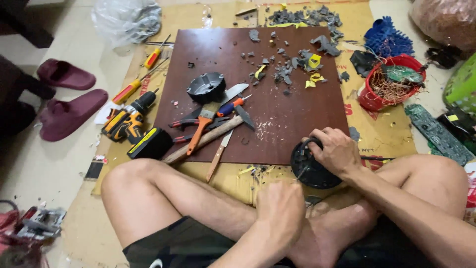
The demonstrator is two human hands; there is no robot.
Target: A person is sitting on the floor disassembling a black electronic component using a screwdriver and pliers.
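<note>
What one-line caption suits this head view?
Seated cross-legged, right hand grips a round black part, left hand fisted beside it, by a tool-strewn brown board.

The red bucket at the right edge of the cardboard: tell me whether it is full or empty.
Full. The red bucket stands upright, heaped to the rim with tangled copper-coloured wire, and a green circuit board lies on top.

The right hand (338, 150) grips a round black part (311, 168) at the brown board's (297, 109) near right corner; the left hand (278, 211), fisted, holds a thin tool against it.
</note>
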